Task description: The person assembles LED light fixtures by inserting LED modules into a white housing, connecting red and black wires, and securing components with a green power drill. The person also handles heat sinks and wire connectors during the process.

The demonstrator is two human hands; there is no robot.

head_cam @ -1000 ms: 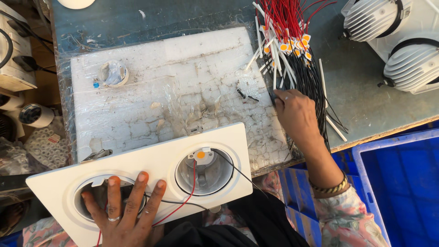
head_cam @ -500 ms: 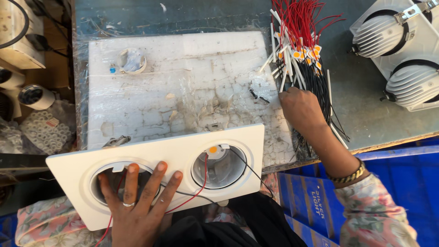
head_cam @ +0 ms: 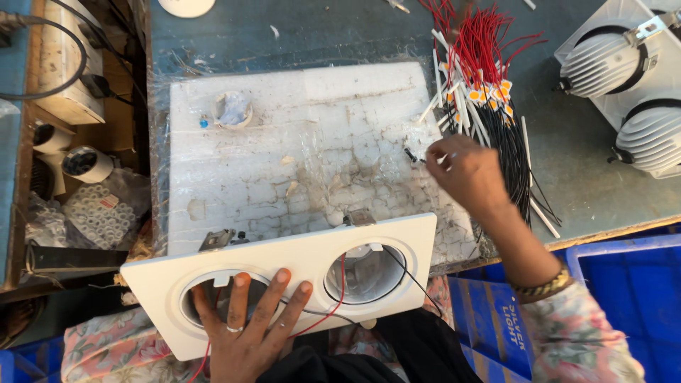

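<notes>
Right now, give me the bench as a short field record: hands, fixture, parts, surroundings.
left hand: flat on the white twin-hole downlight frame, fingers spread over its left opening
right hand: fingertips at a small dark part on the white foam board, beside the wire bundle
wire bundle: red and black leads with white sleeves and orange tips, on the grey bench
frame wiring: red and black wires cross the frame's right opening
surroundings: finned lamp housings top right; blue crate lower right

Left hand (head_cam: 248,330) lies flat, fingers spread; right hand (head_cam: 464,174) reaches, pinching.
</notes>
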